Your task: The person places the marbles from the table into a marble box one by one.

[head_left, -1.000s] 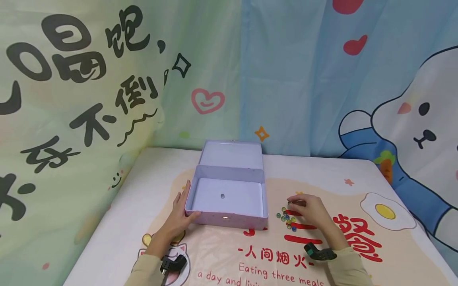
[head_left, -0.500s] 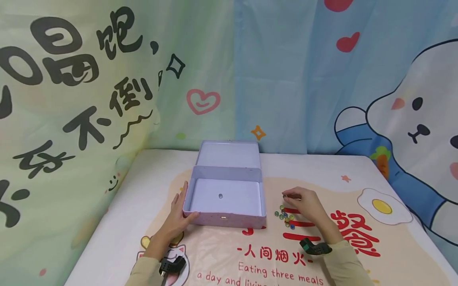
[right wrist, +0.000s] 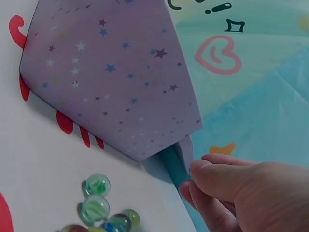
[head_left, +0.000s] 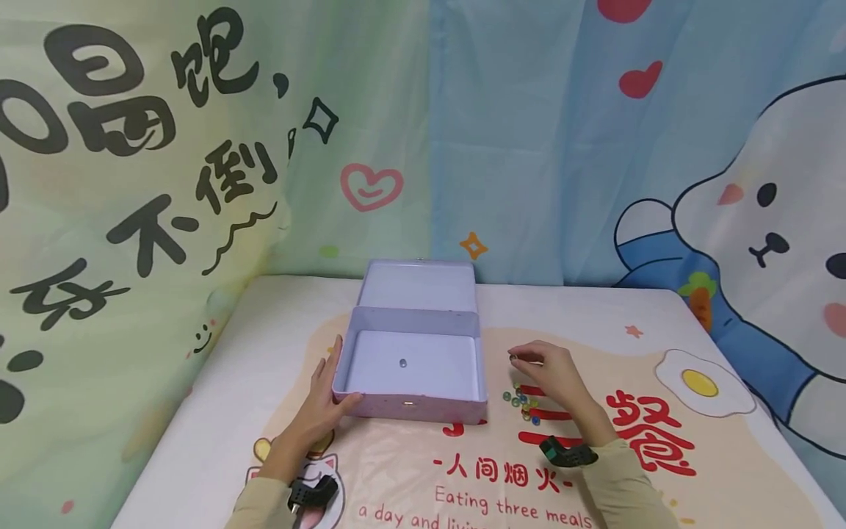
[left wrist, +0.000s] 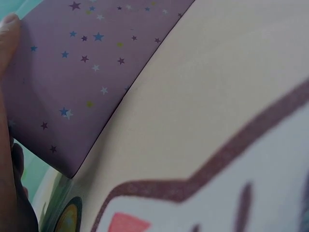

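A lilac tin box (head_left: 423, 408), patterned outside with small stars, stands with its lid raised at the back. One glass marble (head_left: 403, 363) lies on its floor. My left hand (head_left: 319, 408) rests on the box's front left corner, fingers straight along the left side and thumb at the front edge. To the right of the box, my right hand (head_left: 555, 375) pinches a small dark marble (head_left: 512, 357) between thumb and fingertips; in the right wrist view the fingers mostly hide it. Below that hand several glass marbles (right wrist: 95, 209), green, blue and yellowish, lie in a loose group.
The table is covered by a printed cloth (head_left: 396, 470) with red lettering and a fried egg picture. Behind it hangs a printed curtain (head_left: 502, 147). A black wrist device (head_left: 568, 452) sits on the right sleeve, and another (head_left: 312, 492) on the left.
My right hand has lifted away from the marble group with a marble in its fingertips and moved toward the box. The left hand stays at the box corner. The head view shifts slightly.
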The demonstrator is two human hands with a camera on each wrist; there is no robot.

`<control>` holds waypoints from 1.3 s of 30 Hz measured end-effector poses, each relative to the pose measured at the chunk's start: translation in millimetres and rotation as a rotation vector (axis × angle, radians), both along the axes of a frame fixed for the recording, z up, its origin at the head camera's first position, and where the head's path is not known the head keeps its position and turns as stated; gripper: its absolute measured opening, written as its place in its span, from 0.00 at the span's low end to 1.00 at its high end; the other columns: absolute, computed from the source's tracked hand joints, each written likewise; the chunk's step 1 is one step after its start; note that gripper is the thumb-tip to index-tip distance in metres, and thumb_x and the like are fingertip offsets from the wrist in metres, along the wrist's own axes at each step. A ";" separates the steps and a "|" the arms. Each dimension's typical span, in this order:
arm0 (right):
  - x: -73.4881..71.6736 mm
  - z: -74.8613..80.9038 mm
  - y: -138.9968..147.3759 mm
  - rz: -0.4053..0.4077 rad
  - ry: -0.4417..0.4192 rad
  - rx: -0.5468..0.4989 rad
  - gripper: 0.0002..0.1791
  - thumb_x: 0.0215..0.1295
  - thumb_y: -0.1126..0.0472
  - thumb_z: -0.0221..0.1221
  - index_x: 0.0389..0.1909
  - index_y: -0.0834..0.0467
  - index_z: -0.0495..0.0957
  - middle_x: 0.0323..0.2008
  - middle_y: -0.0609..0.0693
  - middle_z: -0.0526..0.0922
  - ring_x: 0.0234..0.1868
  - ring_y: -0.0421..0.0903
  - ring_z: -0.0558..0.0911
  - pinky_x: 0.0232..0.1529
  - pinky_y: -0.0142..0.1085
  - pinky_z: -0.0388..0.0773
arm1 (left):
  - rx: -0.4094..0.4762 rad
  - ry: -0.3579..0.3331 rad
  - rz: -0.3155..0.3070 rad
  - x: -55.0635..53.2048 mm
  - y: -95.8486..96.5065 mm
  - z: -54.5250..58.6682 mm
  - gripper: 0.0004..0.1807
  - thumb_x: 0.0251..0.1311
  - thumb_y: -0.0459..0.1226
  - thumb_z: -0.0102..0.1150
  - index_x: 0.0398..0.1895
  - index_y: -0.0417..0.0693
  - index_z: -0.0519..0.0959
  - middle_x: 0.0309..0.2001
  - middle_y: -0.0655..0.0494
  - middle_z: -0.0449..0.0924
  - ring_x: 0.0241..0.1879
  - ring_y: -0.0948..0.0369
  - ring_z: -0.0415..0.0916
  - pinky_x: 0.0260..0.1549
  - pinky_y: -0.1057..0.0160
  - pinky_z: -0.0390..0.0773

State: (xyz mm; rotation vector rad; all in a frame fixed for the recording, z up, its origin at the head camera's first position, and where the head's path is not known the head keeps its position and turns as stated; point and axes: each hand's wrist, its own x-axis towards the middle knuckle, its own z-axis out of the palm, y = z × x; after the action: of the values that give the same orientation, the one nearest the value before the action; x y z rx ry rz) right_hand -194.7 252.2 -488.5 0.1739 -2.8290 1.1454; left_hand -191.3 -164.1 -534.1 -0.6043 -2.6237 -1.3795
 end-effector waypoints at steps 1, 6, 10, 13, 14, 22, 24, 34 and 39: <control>-1.0 0.2 -0.4 0.000 0.003 0.000 0.14 0.61 0.60 0.62 0.48 0.55 0.82 0.46 0.53 0.84 0.49 0.52 0.82 0.49 0.44 0.80 | 0.001 -0.004 -0.004 -0.7 1.0 -0.1 0.56 0.53 0.59 0.56 0.76 0.57 0.34 0.77 0.55 0.38 0.74 0.42 0.39 0.68 0.37 0.33; -5.4 1.5 -3.3 -0.002 0.007 0.002 0.13 0.61 0.60 0.62 0.47 0.55 0.82 0.45 0.52 0.84 0.49 0.52 0.82 0.49 0.43 0.80 | -0.002 -0.006 -0.015 -0.2 3.1 1.2 0.56 0.54 0.59 0.56 0.76 0.55 0.34 0.77 0.55 0.37 0.74 0.41 0.38 0.67 0.36 0.34; -9.2 2.8 -9.1 0.001 0.002 -0.006 0.14 0.62 0.59 0.62 0.48 0.54 0.82 0.46 0.51 0.84 0.49 0.51 0.82 0.50 0.43 0.79 | -0.013 -0.013 -0.003 3.6 0.1 2.9 0.56 0.53 0.59 0.56 0.76 0.55 0.34 0.77 0.54 0.36 0.74 0.40 0.37 0.67 0.36 0.34; -13.6 5.4 -12.7 -0.008 0.014 -0.001 0.14 0.62 0.60 0.62 0.48 0.54 0.82 0.46 0.51 0.84 0.49 0.50 0.82 0.49 0.43 0.79 | -0.026 -0.040 0.002 4.3 -0.4 1.4 0.57 0.53 0.59 0.57 0.76 0.57 0.33 0.77 0.55 0.35 0.74 0.41 0.35 0.67 0.36 0.34; -15.6 7.2 -13.5 -0.007 0.024 0.000 0.13 0.61 0.60 0.62 0.48 0.55 0.82 0.45 0.51 0.84 0.48 0.50 0.83 0.49 0.43 0.80 | -0.026 -0.047 0.004 4.5 -0.4 1.2 0.57 0.53 0.59 0.57 0.76 0.57 0.33 0.77 0.55 0.35 0.74 0.41 0.35 0.67 0.36 0.35; -37.6 32.1 -24.1 0.028 0.078 -0.079 0.13 0.60 0.61 0.63 0.46 0.56 0.83 0.43 0.50 0.84 0.45 0.47 0.83 0.47 0.40 0.80 | -0.005 -0.060 0.015 6.3 -0.9 3.9 0.57 0.52 0.59 0.59 0.76 0.59 0.34 0.77 0.58 0.35 0.75 0.41 0.33 0.69 0.41 0.32; -42.1 38.0 -26.5 0.022 0.079 -0.097 0.12 0.60 0.60 0.63 0.46 0.56 0.83 0.43 0.49 0.84 0.45 0.45 0.83 0.46 0.38 0.80 | -0.003 -0.039 -0.003 3.6 0.2 3.2 0.56 0.53 0.60 0.58 0.76 0.57 0.34 0.77 0.56 0.36 0.75 0.42 0.35 0.70 0.47 0.31; -37.5 58.5 -49.5 0.083 0.117 -0.117 0.13 0.60 0.61 0.63 0.46 0.56 0.83 0.44 0.50 0.83 0.45 0.46 0.83 0.46 0.38 0.80 | 0.013 -0.057 0.012 4.7 -4.5 11.9 0.57 0.52 0.67 0.53 0.76 0.62 0.33 0.77 0.60 0.33 0.75 0.42 0.28 0.68 0.38 0.33; -33.8 52.7 -53.2 0.095 0.079 -0.123 0.12 0.61 0.61 0.62 0.46 0.58 0.83 0.45 0.51 0.83 0.46 0.47 0.83 0.47 0.39 0.80 | -0.009 -0.052 -0.023 -0.4 -3.9 5.2 0.57 0.53 0.67 0.52 0.76 0.59 0.32 0.77 0.58 0.32 0.75 0.44 0.31 0.69 0.39 0.33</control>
State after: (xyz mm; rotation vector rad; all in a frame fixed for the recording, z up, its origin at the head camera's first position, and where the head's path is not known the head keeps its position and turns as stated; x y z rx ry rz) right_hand -228.5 199.0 -435.9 0.3409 -2.6984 1.2961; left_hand -191.7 -167.9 -528.9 -0.6099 -2.6735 -1.4091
